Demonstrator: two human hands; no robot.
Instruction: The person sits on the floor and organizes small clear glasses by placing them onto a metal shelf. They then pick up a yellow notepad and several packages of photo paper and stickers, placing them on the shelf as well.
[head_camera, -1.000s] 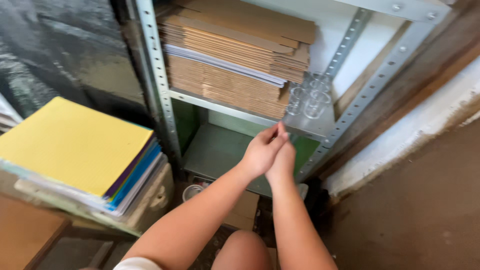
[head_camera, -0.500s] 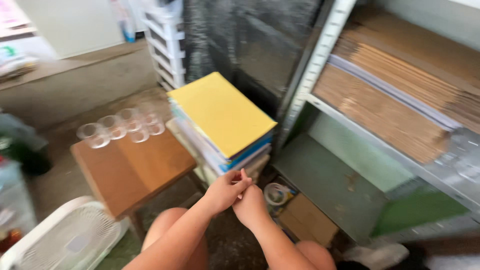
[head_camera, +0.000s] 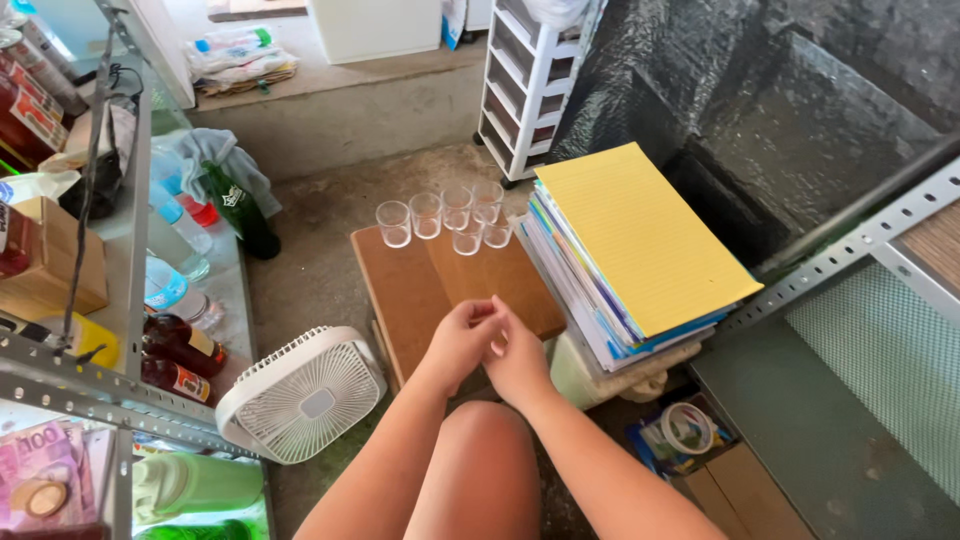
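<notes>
My left hand (head_camera: 460, 340) and my right hand (head_camera: 518, 362) are held together in front of me, fingers touching, with nothing visible in them. They hover over the near edge of a low brown wooden table (head_camera: 425, 290). Several small clear glasses (head_camera: 446, 215) stand in a cluster at the table's far end. My bare knee (head_camera: 480, 450) is just below the hands.
A stack of coloured paper pads with a yellow one on top (head_camera: 640, 240) sits right of the table. A white fan (head_camera: 305, 395) lies at the left. A metal shelf (head_camera: 110, 250) with bottles stands at far left, a green shelf (head_camera: 830, 420) at right, a white drawer unit (head_camera: 525, 80) behind.
The view swung left from the shelf of cardboard to the low table with glasses. My hands stayed together and came down from the shelf to above the table's near edge.
</notes>
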